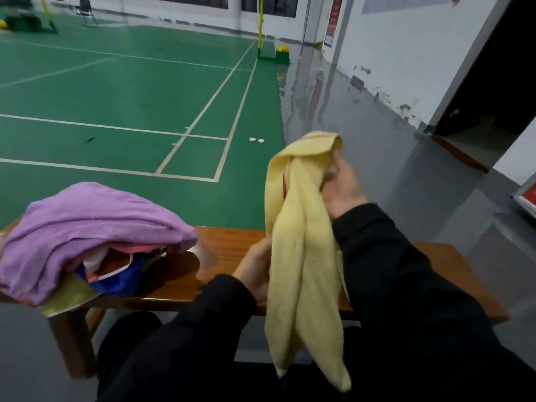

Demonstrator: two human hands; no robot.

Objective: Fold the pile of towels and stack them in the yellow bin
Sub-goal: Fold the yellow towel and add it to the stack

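Observation:
A pale yellow towel (298,242) hangs in long folds in front of me. My right hand (342,184) holds its bunched top end up high, fingers curled round the cloth. Lower down, my left hand (255,265) grips the hanging towel at its left edge, partly hidden behind it. A pile of towels (87,227) lies on the left end of the wooden bench (226,250), with a purple one on top and pink, white and blue cloth under it. A yellow-green edge (69,297) shows under the pile; I cannot tell whether it is the bin.
The bench stands on a grey floor beside a green court with white lines. Two small white discs (256,139) lie on the court. A dark doorway (493,97) opens at the right. My dark-clothed legs are below the bench.

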